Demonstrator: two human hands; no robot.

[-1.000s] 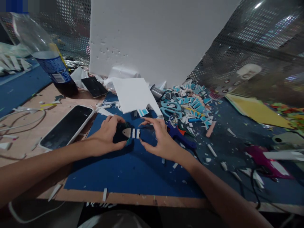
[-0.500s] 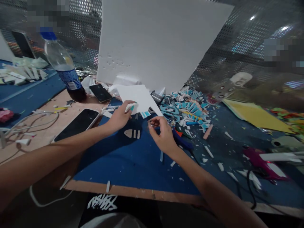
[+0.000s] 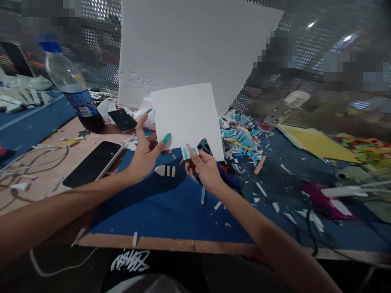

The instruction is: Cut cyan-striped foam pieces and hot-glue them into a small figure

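Between my hands a white foam sheet (image 3: 185, 116) is raised above the blue mat, with a notch cut from its lower right edge. My left hand (image 3: 145, 148) grips its lower left corner, thumb on the front face. At the sheet's lower edge my right hand (image 3: 203, 165) pinches a small blue-and-white striped piece (image 3: 190, 152). Whether that piece is joined to the sheet, I cannot tell. Below them on the mat lie small pale cut pieces (image 3: 165, 171), one rounded to a point and two narrow strips.
A phone (image 3: 93, 164) and a bottle of dark drink (image 3: 81, 99) stand left. Blue and white scraps (image 3: 241, 134) are heaped behind my right hand. Farther right are yellow sheets (image 3: 317, 142) and a magenta tool (image 3: 330, 201) with a cord. A large white board (image 3: 189, 44) rises behind.
The white sheet has been lifted and tilted up to face me. My left hand has shifted to its lower left corner, and my right hand has moved in to the striped piece.
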